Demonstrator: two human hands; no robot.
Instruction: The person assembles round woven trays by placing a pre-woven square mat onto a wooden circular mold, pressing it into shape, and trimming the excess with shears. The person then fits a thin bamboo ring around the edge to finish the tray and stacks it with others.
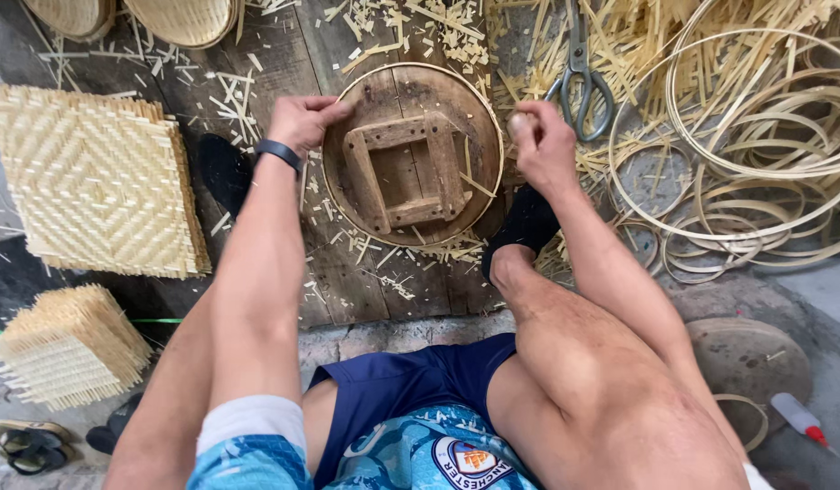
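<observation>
Between the seated person's knees, on a dark wooden board (284, 54) laid on the floor, lies a round wooden form (411, 154) with a square wooden frame (403, 172) fixed to its face and a thin bamboo hoop (489, 118) fitted around its edge. Both hands are on this disc: the left hand (302, 120), with a dark band (279, 152) on the wrist, has its fingers curled down onto the hoop at the upper left rim, and the right hand (540, 141) is closed in a loose fist against the right rim, thumb on top, seemingly pinching the hoop there, though the exact grip cannot be told. The two hands are apart, one on each side of the form. Just above the right hand a pair of scissors (579, 77) with grey handles lies among loose bamboo strips (619, 36) and shavings. To the right, well apart from the disc, is a heap of coiled bamboo hoops (756, 154). On the left lies a stack of square woven mats (93, 181), and nearer the person a second, smaller stack (70, 345) seen from its corner. Two round woven baskets (184, 18) show at the top edge. A dark-socked foot (527, 222) rests just below the disc on the right. Near the lower right corner a flat round stone-like disc (751, 358) sits beside a small white bottle with a red tip (796, 417), and sandals (29, 445) lie at lower left
</observation>
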